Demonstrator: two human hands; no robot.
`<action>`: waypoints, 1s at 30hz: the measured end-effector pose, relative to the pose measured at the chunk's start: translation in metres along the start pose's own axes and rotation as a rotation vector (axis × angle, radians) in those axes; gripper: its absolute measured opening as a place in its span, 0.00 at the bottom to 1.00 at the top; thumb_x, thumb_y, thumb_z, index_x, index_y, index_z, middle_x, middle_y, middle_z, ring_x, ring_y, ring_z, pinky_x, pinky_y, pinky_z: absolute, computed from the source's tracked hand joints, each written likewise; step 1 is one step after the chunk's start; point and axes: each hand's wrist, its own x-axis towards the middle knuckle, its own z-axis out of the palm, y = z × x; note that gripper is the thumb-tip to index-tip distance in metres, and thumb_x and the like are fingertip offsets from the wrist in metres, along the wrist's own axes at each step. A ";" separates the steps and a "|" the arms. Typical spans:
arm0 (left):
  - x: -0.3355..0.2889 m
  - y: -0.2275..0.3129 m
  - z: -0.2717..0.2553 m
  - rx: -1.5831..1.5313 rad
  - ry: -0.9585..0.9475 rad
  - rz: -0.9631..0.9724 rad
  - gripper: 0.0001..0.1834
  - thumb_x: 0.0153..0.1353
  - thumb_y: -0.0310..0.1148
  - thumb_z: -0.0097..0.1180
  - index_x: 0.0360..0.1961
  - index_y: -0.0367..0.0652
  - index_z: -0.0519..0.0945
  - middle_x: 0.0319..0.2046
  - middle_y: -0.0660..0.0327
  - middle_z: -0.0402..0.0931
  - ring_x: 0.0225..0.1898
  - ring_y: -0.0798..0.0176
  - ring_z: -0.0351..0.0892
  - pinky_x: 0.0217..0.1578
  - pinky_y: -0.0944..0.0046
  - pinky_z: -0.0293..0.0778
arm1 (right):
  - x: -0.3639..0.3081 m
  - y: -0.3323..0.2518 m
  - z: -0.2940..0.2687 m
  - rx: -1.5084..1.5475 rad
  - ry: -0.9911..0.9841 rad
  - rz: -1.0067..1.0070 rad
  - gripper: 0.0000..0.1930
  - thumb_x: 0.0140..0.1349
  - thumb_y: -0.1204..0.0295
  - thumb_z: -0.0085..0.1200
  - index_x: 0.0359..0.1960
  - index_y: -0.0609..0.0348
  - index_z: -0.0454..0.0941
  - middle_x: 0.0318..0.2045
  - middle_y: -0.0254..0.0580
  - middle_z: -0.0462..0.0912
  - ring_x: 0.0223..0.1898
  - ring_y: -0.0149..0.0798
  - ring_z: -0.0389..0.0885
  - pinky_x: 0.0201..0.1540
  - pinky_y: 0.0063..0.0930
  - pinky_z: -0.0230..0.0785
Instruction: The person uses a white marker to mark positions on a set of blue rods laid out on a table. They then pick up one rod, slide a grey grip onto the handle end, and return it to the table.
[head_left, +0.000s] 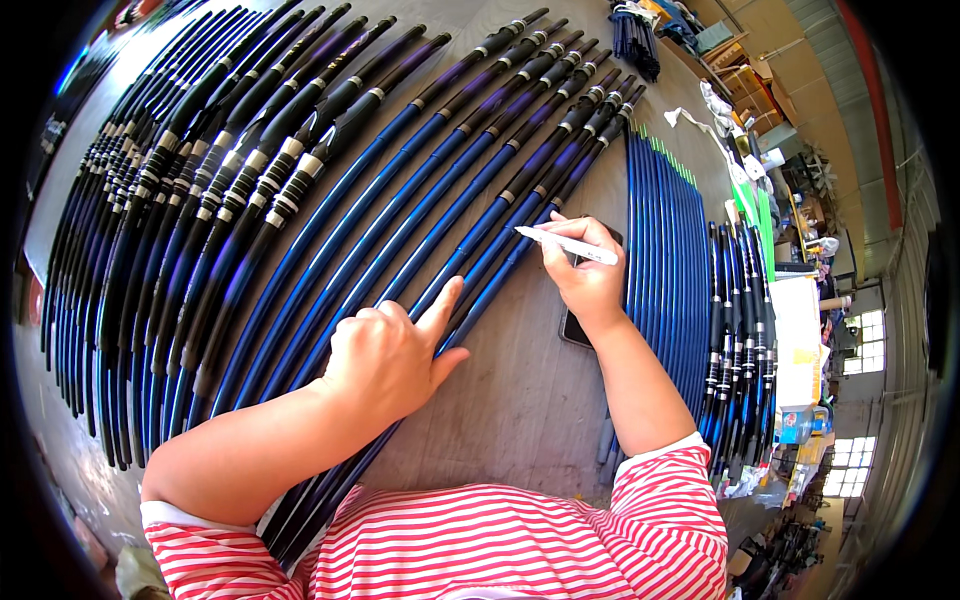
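blue rods are lying on the counter, slanting under the left hand, whose pointing finger and thumb are standing apart. the right hand is pinching a white pen, aiming its tip at the rods. a phone is lying under that hand.

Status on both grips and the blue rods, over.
Left grip over blue rods, index extended. Right grip holding white pen, tip near rods. Dark phone partly hidden by right grip.

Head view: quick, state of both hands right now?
Left hand: partly open, pointing over the blue rods.
Right hand: closed, holding a white pen.
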 end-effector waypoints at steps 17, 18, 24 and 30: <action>0.001 0.000 -0.002 0.020 -0.014 0.014 0.38 0.58 0.60 0.44 0.66 0.57 0.54 0.18 0.58 0.68 0.17 0.63 0.71 0.16 0.63 0.66 | 0.000 0.002 0.000 -0.113 -0.051 -0.051 0.04 0.47 0.77 0.58 0.24 0.62 0.75 0.25 0.42 0.82 0.30 0.34 0.82 0.52 0.34 0.70; 0.001 0.000 -0.001 0.022 -0.011 0.015 0.38 0.58 0.60 0.44 0.66 0.57 0.54 0.18 0.58 0.68 0.17 0.63 0.71 0.16 0.63 0.66 | 0.000 0.002 0.000 -0.110 -0.052 -0.045 0.05 0.48 0.77 0.58 0.24 0.62 0.75 0.25 0.42 0.82 0.30 0.34 0.82 0.52 0.34 0.70; 0.001 0.000 -0.001 0.029 0.002 0.022 0.38 0.58 0.60 0.44 0.66 0.57 0.54 0.18 0.59 0.67 0.17 0.64 0.70 0.16 0.63 0.65 | 0.001 0.000 -0.010 0.210 0.093 -0.034 0.05 0.52 0.76 0.55 0.26 0.64 0.72 0.25 0.40 0.79 0.32 0.31 0.79 0.52 0.40 0.69; 0.001 0.000 -0.001 0.026 -0.001 0.021 0.38 0.58 0.60 0.44 0.66 0.56 0.54 0.18 0.58 0.68 0.17 0.62 0.71 0.16 0.63 0.65 | -0.006 0.002 -0.015 0.208 -0.044 0.002 0.05 0.52 0.75 0.53 0.25 0.62 0.71 0.24 0.38 0.79 0.28 0.28 0.77 0.53 0.42 0.69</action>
